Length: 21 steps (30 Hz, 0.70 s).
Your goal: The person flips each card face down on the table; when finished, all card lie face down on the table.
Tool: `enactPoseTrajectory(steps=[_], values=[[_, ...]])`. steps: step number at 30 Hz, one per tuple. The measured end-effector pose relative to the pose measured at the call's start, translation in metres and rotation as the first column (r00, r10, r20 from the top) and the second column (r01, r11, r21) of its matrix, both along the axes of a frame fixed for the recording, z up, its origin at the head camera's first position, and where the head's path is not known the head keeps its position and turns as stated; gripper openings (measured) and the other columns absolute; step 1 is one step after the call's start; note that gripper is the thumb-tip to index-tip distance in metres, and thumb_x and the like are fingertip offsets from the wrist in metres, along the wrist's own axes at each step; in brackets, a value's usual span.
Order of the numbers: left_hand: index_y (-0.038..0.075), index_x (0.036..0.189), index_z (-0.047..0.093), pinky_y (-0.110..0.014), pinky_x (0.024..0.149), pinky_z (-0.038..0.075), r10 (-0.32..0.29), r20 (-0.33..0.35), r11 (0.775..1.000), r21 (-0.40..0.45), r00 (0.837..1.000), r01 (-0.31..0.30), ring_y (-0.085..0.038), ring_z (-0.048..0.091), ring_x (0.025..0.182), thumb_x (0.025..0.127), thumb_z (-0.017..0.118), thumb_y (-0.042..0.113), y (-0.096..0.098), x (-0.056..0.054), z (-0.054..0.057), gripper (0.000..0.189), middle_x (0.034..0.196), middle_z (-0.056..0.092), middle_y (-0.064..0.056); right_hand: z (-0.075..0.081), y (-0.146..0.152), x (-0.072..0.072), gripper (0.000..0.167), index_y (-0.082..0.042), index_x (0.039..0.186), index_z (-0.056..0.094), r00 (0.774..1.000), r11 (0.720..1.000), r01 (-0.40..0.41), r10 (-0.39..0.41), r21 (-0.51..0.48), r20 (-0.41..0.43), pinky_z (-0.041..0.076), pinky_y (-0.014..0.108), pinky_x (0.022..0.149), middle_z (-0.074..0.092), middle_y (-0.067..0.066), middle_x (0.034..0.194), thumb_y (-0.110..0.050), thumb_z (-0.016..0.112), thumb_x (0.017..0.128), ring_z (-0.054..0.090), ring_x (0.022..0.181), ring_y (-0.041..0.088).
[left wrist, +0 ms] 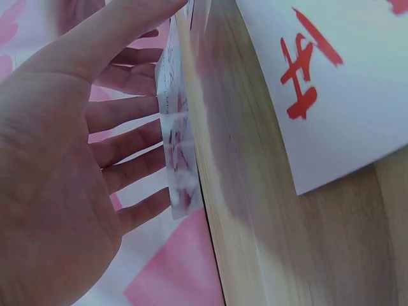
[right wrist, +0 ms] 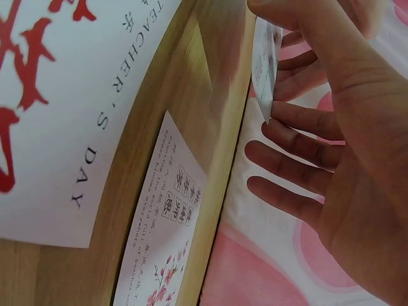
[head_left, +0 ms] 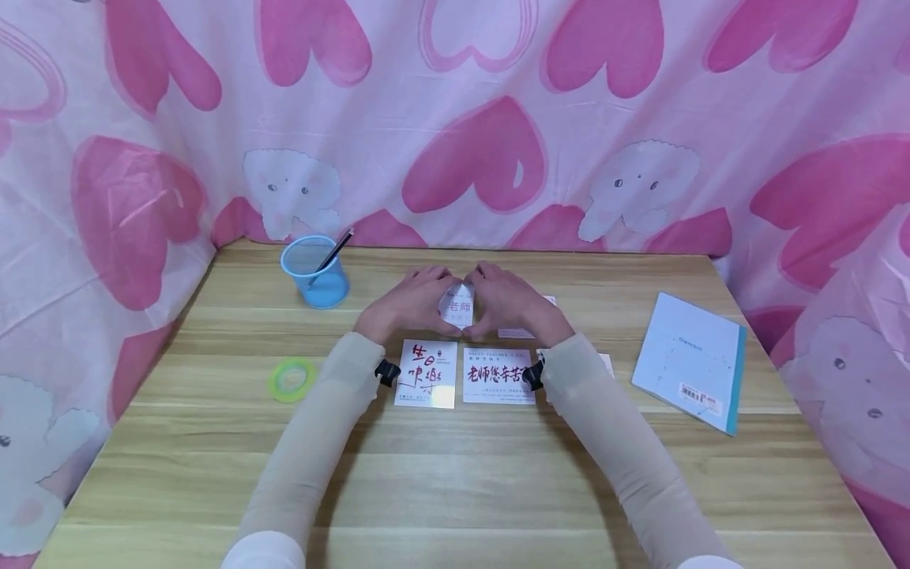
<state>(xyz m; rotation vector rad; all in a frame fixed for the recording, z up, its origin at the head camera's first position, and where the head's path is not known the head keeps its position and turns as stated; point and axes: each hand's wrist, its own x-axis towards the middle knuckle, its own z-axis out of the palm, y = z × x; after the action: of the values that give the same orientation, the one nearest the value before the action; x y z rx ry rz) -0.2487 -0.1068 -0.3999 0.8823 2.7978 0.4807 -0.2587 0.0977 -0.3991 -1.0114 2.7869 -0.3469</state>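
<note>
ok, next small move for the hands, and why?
I'd probably lower the held card flat onto the table: the left hand and right hand hold it between them, while the birthday card and teacher card lie flat nearer the person.

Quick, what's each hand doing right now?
Left hand: holding one side of a printed card.
Right hand: holding the other side of it.
</note>
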Motion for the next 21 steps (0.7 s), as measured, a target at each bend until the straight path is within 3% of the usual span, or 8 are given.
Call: enactPoseTrajectory(steps=[5,7,9,11,13,16,21], values=[[0.011,0.141,0.050,-0.043,0.107,0.029,0.009,-0.037,0.999,0.035,0.999,-0.008,-0.017,0.036,0.118,0.068,0.082,0.060,-0.004,-0.001,-0.001,0.093,0.132,0.043,-0.002,0.000,0.006,0.001,0.101,-0.003,0.140,0.044,1.000,0.999,0.013,-0.013,-0.037,0.012,0.045,0.034,0.090,0.046,0.006,0.121,-0.055,0.085,0.065,0.046,0.103,0.018],[0.011,0.142,0.049,-0.042,0.104,0.033,0.042,-0.012,0.993,0.109,0.999,-0.041,-0.017,0.036,0.119,0.067,0.084,0.058,-0.010,0.000,0.000,0.095,0.135,0.041,-0.002,-0.001,0.010,0.002,0.105,-0.004,0.144,0.039,0.998,0.996,0.043,-0.039,-0.081,0.048,0.046,0.037,0.093,0.044,0.008,0.129,-0.055,0.086,0.065,0.046,0.109,0.020],[0.013,0.141,0.047,-0.043,0.101,0.038,0.073,0.053,0.968,0.238,0.996,-0.084,-0.019,0.037,0.119,0.067,0.086,0.053,-0.019,0.001,0.002,0.092,0.134,0.041,-0.001,-0.002,0.013,0.003,0.107,-0.006,0.147,0.035,0.994,0.988,0.070,-0.058,-0.138,0.092,0.045,0.041,0.097,0.041,0.009,0.136,-0.055,0.086,0.066,0.045,0.117,0.021],[0.015,0.141,0.044,-0.046,0.097,0.042,0.062,0.132,0.905,0.410,0.989,-0.112,-0.023,0.041,0.119,0.069,0.088,0.044,-0.026,0.001,0.003,0.089,0.132,0.042,-0.001,-0.004,0.014,0.002,0.108,-0.009,0.148,0.032,0.989,0.977,0.079,-0.052,-0.199,0.136,0.043,0.043,0.100,0.039,0.007,0.141,-0.055,0.085,0.066,0.043,0.123,0.022],[0.016,0.142,0.041,-0.050,0.096,0.042,-0.003,0.195,0.818,0.565,0.981,-0.110,-0.029,0.043,0.120,0.073,0.087,0.034,-0.031,0.002,0.005,0.085,0.132,0.043,-0.001,-0.005,0.013,0.002,0.108,-0.010,0.150,0.030,0.985,0.963,0.063,-0.017,-0.260,0.172,0.041,0.045,0.101,0.037,0.007,0.144,-0.055,0.085,0.068,0.041,0.127,0.024],[0.015,0.144,0.035,-0.052,0.099,0.039,-0.115,0.221,0.707,0.703,0.968,-0.077,-0.035,0.042,0.124,0.078,0.084,0.023,-0.032,0.001,0.005,0.083,0.136,0.043,-0.003,-0.008,0.009,0.002,0.105,-0.010,0.150,0.030,0.979,0.941,0.028,0.043,-0.336,0.200,0.039,0.046,0.103,0.035,0.006,0.146,-0.052,0.085,0.070,0.039,0.130,0.027],[0.012,0.149,0.026,-0.055,0.100,0.038,-0.190,0.220,0.621,0.782,0.957,-0.056,-0.037,0.041,0.126,0.080,0.080,0.007,-0.035,0.002,0.004,0.089,0.141,0.038,-0.013,-0.009,0.003,0.001,0.091,-0.013,0.145,0.038,0.969,0.917,0.016,0.084,-0.398,0.233,0.038,0.047,0.104,0.039,0.005,0.144,-0.041,0.086,0.073,0.040,0.130,0.027]])
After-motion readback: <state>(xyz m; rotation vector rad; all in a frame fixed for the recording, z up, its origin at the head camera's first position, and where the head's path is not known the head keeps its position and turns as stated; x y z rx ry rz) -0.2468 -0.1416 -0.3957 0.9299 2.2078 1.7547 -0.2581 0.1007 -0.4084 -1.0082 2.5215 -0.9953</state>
